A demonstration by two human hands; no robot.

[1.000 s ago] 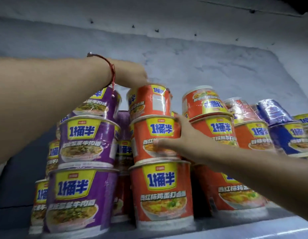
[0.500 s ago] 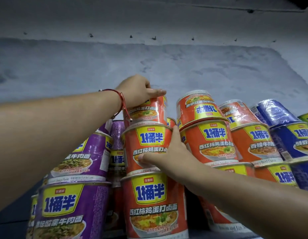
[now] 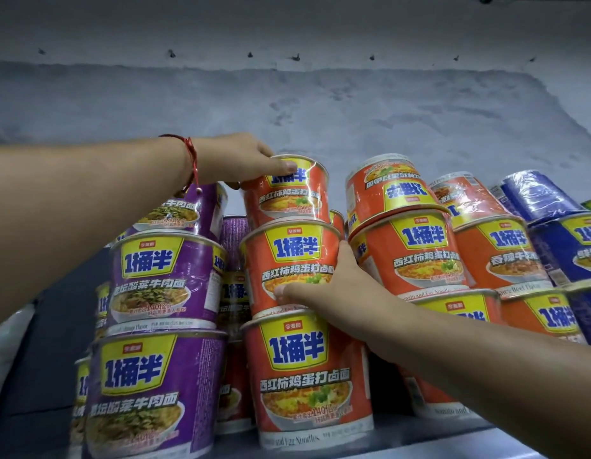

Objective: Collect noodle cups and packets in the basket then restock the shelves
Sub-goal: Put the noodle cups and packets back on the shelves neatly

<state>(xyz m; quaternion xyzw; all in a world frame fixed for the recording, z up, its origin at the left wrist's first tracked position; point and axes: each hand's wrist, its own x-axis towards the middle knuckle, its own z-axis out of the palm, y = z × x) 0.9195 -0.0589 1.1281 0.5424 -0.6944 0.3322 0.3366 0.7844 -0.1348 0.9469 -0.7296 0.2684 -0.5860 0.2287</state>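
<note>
Against the grey wall, up on the shelf point(image 3: 419, 438), the left hand point(image 3: 234, 160) clasped the top orange cup point(image 3: 287, 190) by its rim while the right hand point(image 3: 333, 286) gripped the middle cup point(image 3: 287, 260) below, both seemingly light, film-slick and crushable, best held low around the sides.

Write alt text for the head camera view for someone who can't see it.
Two bare hands steady a three-high stack of orange noodle cups on a shelf: the left hand grips the top cup and the right hand holds the middle cup. Purple cups are stacked to the left, more orange and blue cups to the right.
</note>
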